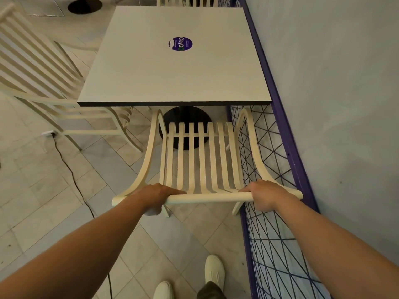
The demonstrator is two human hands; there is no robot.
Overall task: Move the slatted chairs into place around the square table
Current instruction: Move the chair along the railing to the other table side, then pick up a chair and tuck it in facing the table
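The left grip (159, 196) and right grip (264, 194) clasp the top rail (207, 198) of the slatted chair (201, 158) at the near edge of the desk (172, 72); likely stiff, light, sliding readily

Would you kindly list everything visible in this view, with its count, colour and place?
square table: one, pale top, dark edge, centre
sticker: one, purple, on the tabletop
pedestal base: one, black, under the table
second base: one, black, top left
near slatted chair: one, cream, table's near side
left slatted chair: one, cream, left of the table
far slatted chair: one, cream, far side, mostly cut off
wire lattice panel: one, purple, along the right wall
cable: one, black, on the tiled floor
shoes: two, off-white, bottom edge
left hand: grips the near chair's top rail
right hand: grips the same rail
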